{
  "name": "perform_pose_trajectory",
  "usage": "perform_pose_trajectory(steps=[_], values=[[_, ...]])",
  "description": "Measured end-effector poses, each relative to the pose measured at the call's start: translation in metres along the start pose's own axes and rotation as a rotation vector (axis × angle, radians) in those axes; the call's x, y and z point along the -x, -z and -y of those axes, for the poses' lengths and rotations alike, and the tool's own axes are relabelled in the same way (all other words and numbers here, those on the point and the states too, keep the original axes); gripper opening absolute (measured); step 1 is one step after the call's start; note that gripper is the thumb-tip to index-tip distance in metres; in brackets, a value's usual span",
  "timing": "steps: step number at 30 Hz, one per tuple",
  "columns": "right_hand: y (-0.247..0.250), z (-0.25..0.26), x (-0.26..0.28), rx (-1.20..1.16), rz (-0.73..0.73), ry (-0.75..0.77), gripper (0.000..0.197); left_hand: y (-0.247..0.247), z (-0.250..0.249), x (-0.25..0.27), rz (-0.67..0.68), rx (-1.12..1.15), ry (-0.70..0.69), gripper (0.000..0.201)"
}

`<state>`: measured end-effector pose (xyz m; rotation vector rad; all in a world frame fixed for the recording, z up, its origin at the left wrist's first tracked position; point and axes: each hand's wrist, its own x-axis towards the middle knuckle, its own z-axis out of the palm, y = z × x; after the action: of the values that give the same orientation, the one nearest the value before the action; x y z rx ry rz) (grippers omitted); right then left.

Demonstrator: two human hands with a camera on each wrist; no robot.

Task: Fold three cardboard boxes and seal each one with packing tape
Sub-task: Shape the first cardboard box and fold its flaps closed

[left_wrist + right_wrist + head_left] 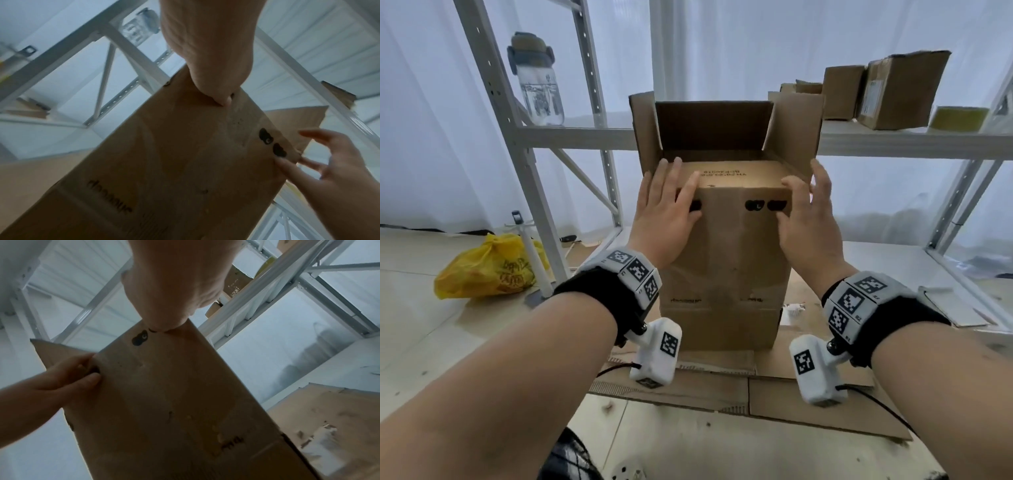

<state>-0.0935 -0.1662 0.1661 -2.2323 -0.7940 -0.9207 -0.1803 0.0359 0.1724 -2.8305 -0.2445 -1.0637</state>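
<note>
A tall brown cardboard box (726, 260) stands upright on flattened cardboard on the floor. Its near top flap (736, 174) is folded down flat over the opening. The far flap (714, 125), left flap (643, 130) and right flap (796, 130) stand up. My left hand (667, 205) lies on the near left top corner, with straight fingers on the folded flap and the thumb on the front face. My right hand (808, 212) is at the near right corner, thumb on the top edge and fingers spread beside the right flap. A roll of yellowish packing tape (959, 118) sits on the shelf at the right.
White metal shelving (517, 137) stands right behind the box. On the shelf are closed cardboard boxes (900, 89) at the right and a water bottle (537, 82) at the left. A yellow plastic bag (489, 267) lies on the floor at the left. Flattened cardboard (774, 390) lies in front.
</note>
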Motion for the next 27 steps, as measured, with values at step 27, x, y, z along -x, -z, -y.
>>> perform_pose_trajectory(steps=[27], values=[[-0.061, -0.068, 0.079, -0.556, 0.593, -0.958, 0.082, -0.111, -0.009, 0.1, 0.65, 1.297, 1.225, 0.099]])
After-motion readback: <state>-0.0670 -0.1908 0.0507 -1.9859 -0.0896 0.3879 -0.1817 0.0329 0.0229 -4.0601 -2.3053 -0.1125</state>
